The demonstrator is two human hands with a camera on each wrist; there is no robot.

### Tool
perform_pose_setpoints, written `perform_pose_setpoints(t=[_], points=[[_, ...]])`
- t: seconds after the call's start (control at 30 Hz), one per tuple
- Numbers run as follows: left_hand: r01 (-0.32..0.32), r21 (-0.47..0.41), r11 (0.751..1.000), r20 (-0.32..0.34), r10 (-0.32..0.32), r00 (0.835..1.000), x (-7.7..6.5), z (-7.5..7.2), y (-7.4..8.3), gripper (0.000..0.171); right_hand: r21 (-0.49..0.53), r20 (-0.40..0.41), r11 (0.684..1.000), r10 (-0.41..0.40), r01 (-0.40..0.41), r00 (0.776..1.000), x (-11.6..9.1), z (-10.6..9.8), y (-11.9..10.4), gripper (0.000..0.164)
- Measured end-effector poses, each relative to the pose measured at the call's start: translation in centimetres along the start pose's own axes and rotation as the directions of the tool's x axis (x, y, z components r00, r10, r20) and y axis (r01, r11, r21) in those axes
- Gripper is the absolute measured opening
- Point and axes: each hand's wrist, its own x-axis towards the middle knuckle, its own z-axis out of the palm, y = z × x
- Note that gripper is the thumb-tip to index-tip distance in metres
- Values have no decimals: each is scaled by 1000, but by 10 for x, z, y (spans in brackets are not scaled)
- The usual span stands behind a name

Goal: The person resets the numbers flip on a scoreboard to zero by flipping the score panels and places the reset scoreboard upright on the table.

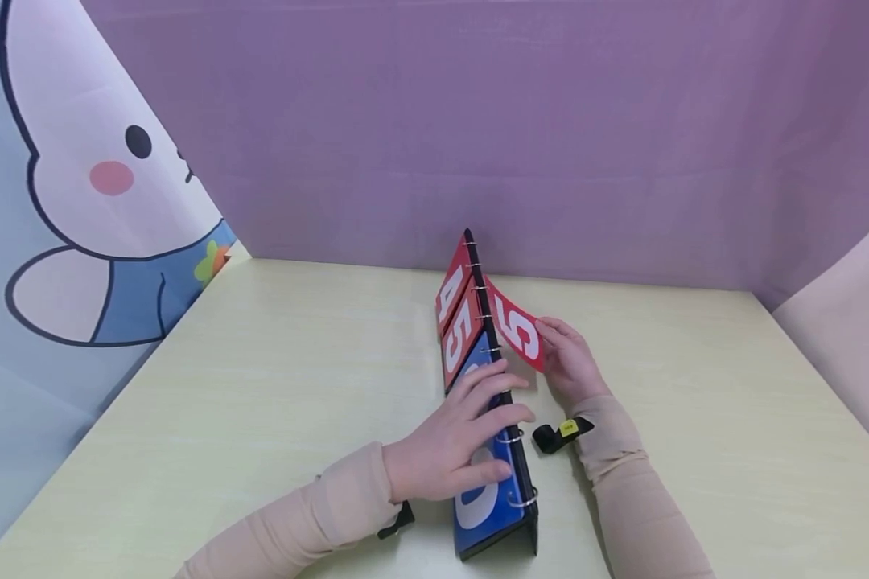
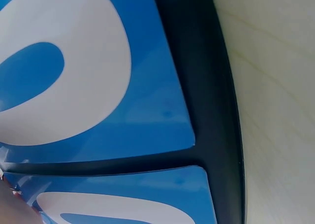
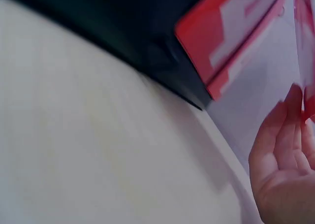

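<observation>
A tabletop flip scoreboard (image 1: 523, 470) with a black frame and metal rings stands like a tent, its ridge running away from me. My left hand (image 1: 449, 442) rests over the near blue number cards (image 1: 507, 498), fingers spread and reaching across the ridge. To the right of the ridge, my right hand (image 1: 568, 362) pinches the outer edge of a red number card (image 1: 503, 301) with a white 5, held out from the board. That hand (image 3: 285, 194) also shows in the right wrist view. Blue cards with white digits (image 2: 147, 101) fill much of the left wrist view.
Red cards (image 1: 450, 366) lie on the far left slope. The pale wood-look table (image 1: 319, 354) spreads on both sides. Behind it hangs a purple backdrop (image 1: 434, 121), with a cartoon print (image 1: 65, 161) at left. A black wrist strap piece (image 1: 548, 439) sits by the right wrist.
</observation>
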Motion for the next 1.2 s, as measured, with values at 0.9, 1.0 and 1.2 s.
perform_pose_setpoints(t=[0.9, 1.0, 1.2], points=[[52, -79, 996, 31, -50, 998, -2, -3, 4, 66, 39, 216, 905, -421, 423, 881, -63, 29, -86, 36], [60, -83, 995, 36, -57, 998, -2, -3, 4, 66, -63, 212, 869, -469, 491, 857, -71, 44, -84, 43], [71, -98, 993, 43, -67, 997, -3, -4, 5, 67, -421, 250, 736, -469, 531, 847, -80, 68, -70, 57]])
